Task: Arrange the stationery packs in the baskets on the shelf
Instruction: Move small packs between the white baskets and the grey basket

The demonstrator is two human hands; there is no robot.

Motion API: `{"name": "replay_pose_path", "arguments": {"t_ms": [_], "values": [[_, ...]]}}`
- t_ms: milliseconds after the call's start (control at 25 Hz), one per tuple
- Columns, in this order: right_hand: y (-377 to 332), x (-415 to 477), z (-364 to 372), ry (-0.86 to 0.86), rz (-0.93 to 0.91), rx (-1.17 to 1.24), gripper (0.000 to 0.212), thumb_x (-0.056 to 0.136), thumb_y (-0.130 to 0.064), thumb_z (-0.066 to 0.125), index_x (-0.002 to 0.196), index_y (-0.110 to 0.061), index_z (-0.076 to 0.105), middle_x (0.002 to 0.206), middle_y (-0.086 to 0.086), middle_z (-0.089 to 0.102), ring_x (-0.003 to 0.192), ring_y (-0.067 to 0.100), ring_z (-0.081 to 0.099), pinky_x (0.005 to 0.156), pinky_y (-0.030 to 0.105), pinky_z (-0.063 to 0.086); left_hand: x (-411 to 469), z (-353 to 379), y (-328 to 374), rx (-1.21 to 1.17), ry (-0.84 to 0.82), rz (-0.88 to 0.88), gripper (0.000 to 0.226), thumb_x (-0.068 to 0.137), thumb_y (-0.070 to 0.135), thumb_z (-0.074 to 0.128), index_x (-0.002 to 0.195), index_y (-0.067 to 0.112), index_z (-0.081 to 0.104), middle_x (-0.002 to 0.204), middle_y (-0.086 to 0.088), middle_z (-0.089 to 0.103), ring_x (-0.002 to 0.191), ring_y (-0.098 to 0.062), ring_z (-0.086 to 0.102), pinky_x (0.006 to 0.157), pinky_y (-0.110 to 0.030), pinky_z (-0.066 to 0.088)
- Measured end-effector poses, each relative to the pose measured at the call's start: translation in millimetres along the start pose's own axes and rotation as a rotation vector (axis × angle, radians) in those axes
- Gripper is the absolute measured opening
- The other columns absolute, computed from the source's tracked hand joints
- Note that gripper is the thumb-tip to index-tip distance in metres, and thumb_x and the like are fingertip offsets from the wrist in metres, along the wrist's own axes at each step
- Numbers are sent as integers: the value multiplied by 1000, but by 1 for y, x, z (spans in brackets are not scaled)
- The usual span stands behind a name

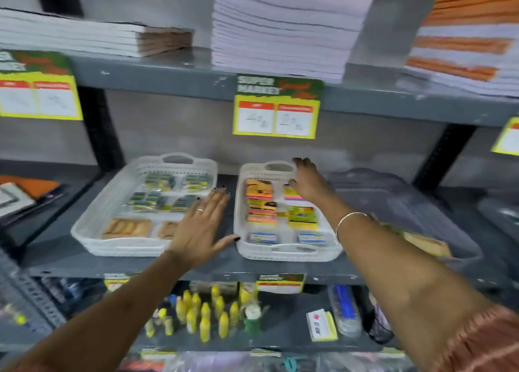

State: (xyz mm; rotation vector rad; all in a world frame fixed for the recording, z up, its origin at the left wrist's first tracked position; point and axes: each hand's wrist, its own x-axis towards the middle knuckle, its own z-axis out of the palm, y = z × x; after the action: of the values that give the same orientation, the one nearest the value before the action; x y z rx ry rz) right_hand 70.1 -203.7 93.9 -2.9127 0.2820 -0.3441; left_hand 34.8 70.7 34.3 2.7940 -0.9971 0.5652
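Head view: my left hand [202,225] lies flat with fingers spread wide, holding nothing, over the right edge of the left basket [92,225] and the bare strip of grey shelf [56,259] between the two baskets. My right hand [307,182] reaches over the far end of the right basket [323,255], fingers loosely spread near its rear handle, gripping nothing that I can see. Left basket: green-and-yellow stationery packs [160,182] toward the back, tan packs [127,228] at the front. Right basket: orange packs [258,189] at left, a yellow-green pack [302,216] at right, blue-and-white packs [263,237] at the front. Both baskets stand side by side, apart.
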Motion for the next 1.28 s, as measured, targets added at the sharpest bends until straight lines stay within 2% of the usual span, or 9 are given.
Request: {"name": "replay_pose_path", "arguments": {"t_ms": [80,240,360,480,640,840,960,1120,1280], "values": [[55,-20,-3,-32,136,-16,58,90,-19,56,143,-7,33,142,17,39,134,33,38,102,45,42,24,9,39,-11,-36,108,86,86,68,7,135,4,38,142,-18,39,129,-32,39,99,-53,38],[151,-63,1,-207,270,-152,54,89,-8,52,141,-2,38,144,21,44,132,35,45,108,42,42,37,35,75,18,-159,149,87,87,67,2,134,5,39,141,-15,42,128,-30,40,99,-52,36],[183,-86,11,-366,289,-196,62,90,-5,54,147,-8,31,152,18,32,137,36,38,112,42,36,32,53,74,-12,-169,96,92,81,73,-3,140,9,28,148,-10,30,136,-25,26,108,-45,25],[194,-92,20,-339,202,-331,71,87,0,54,150,-11,24,158,17,19,143,34,28,112,42,34,32,58,75,-5,-165,54,105,69,77,-18,144,14,19,152,-5,20,140,-20,14,113,-40,17],[193,-85,18,-335,194,-379,61,84,-8,61,142,-6,39,144,19,39,132,34,40,107,40,39,30,54,78,9,-177,32,110,63,75,-28,145,14,14,154,-4,16,141,-18,9,115,-39,15],[169,-69,-19,-149,333,-262,64,80,-28,71,132,-2,44,135,16,45,128,31,42,100,40,45,28,50,77,-26,-181,29,109,62,76,-27,145,14,7,154,-4,4,139,-16,-5,114,-39,7],[137,-53,-29,-60,230,-151,61,80,-24,72,131,-3,46,135,19,45,124,33,45,98,39,46,27,44,75,-20,-189,5,113,55,76,-33,144,14,-1,149,-2,-13,137,-14,-14,114,-37,3],[84,-54,-3,-311,4,-26,53,80,-10,69,129,-2,50,133,17,50,120,31,50,96,34,44,26,45,73,-30,-219,-3,117,52,74,-37,144,14,0,151,-2,-10,140,-16,-9,114,-36,4],[62,-66,28,-506,-47,-128,50,81,-10,69,127,1,53,132,19,53,118,32,55,96,36,48,25,48,73,-34,-213,-13,118,53,73,-38,145,14,6,154,-4,-1,141,-17,-5,114,-36,4]]}}
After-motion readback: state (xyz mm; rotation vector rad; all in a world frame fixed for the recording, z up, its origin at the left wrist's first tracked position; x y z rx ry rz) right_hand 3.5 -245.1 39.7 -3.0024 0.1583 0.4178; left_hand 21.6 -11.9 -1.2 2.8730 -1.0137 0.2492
